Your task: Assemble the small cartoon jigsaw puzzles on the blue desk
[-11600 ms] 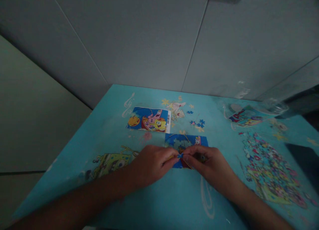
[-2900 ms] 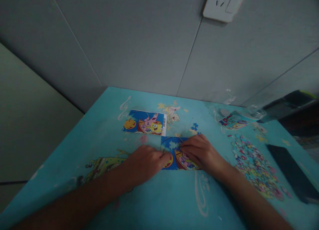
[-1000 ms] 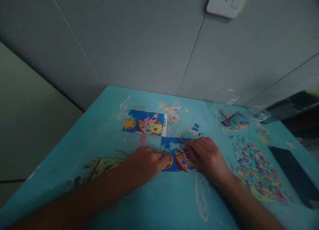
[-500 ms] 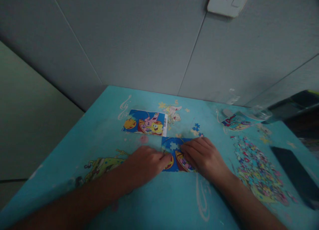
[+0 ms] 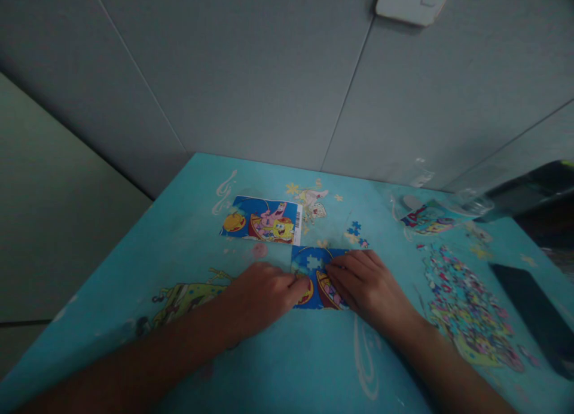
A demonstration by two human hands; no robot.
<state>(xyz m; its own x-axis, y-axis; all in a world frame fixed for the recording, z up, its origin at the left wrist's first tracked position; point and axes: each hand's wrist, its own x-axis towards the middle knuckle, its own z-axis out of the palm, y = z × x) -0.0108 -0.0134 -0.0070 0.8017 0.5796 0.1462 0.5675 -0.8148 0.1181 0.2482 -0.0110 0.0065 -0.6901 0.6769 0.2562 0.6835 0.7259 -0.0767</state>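
A partly joined jigsaw puzzle (image 5: 314, 264) with a blue cartoon picture lies on the turquoise table (image 5: 278, 366); a piece-shaped gap shows near its top. My left hand (image 5: 264, 291) rests at the puzzle's left edge, fingers curled, fingertips touching it. My right hand (image 5: 365, 282) lies flat over the puzzle's right part, fingers stretched toward the left and pressing on the pieces. A printed reference card (image 5: 262, 219) with the same picture lies behind the puzzle to the left.
A heap of loose puzzle pieces (image 5: 466, 309) covers the table's right side. A few blue pieces (image 5: 356, 231) lie behind the puzzle. A clear bag (image 5: 430, 213) sits at the back right, a dark flat object (image 5: 533, 315) at the right edge. A wall socket (image 5: 415, 1) is above.
My right hand has slid a little to the left across the puzzle, covering more of its right part. My left hand has stayed at the left edge.
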